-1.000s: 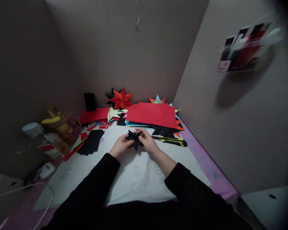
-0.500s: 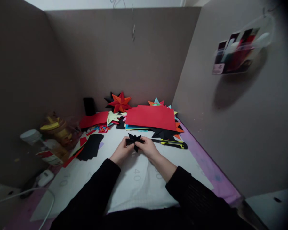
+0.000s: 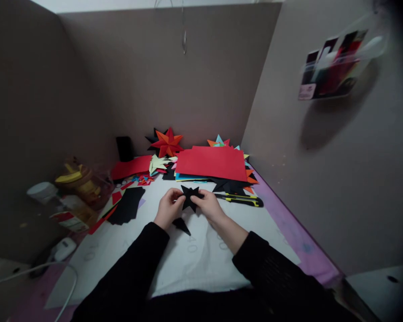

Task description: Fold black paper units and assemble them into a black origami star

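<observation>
A small black paper star (image 3: pixel 191 198) is held between both hands above the white sheet. My left hand (image 3: pixel 169 206) pinches its left points, and my right hand (image 3: pixel 208 205) pinches its right side with the thumb on the front. Below the star, close to my left hand, lies a pointed black paper piece (image 3: pixel 182 226). The yellow and black cutter (image 3: pixel 244 200) rests to the right of my right hand. Left of my hands is a fanned pile of black paper strips (image 3: pixel 129 205).
Behind the hands lies a stack of red paper (image 3: pixel 211 163). An orange and red star (image 3: pixel 168 142) leans near the back panel, by a black phone (image 3: pixel 124 148). Bottles, a yellow-lidded jar (image 3: pixel 74 176) and a white cable (image 3: pixel 74 281) are at the left.
The black star has opened out flatter and faces up more between my hands. A pointed black piece now lies on the sheet below it. The view has shifted slightly.
</observation>
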`<control>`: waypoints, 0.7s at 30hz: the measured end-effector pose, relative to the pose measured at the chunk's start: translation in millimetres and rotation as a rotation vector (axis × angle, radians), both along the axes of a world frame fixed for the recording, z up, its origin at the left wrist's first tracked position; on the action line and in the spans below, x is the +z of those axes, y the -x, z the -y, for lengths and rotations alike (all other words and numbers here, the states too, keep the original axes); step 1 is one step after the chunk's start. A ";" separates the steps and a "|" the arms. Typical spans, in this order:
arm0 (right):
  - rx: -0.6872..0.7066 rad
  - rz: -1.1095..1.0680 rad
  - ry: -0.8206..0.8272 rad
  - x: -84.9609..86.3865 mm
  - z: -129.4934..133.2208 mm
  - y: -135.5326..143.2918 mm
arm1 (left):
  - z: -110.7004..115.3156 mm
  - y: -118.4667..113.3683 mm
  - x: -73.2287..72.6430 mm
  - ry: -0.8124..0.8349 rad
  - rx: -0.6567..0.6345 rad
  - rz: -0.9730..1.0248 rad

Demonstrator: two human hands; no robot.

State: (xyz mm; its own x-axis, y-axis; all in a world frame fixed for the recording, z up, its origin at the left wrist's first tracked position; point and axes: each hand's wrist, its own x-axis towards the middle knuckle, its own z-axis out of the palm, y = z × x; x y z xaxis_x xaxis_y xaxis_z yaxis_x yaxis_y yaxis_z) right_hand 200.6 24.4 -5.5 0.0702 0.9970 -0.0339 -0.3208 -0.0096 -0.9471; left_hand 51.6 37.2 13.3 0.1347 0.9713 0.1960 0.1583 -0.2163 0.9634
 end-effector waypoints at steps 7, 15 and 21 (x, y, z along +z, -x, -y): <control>0.029 0.069 0.084 1.2 -1.6 -6.4 | 0.5 20.5 10.9 0.181 -0.029 0.028; 0.143 0.062 0.092 9.6 9.4 3.0 | 9.6 7.8 5.5 0.394 -0.207 0.215; 0.194 -0.076 0.242 9.8 9.0 -1.9 | 7.5 15.8 7.3 0.367 -0.227 0.195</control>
State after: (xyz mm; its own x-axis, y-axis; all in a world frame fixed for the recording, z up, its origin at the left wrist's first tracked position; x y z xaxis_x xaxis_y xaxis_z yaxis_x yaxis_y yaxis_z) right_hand 202.5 15.4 4.3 -0.1327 0.9539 -0.2693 -0.3607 -0.2996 -0.8833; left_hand 35.8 29.7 20.6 0.3468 0.9312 -0.1118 -0.0448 0.1355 0.9898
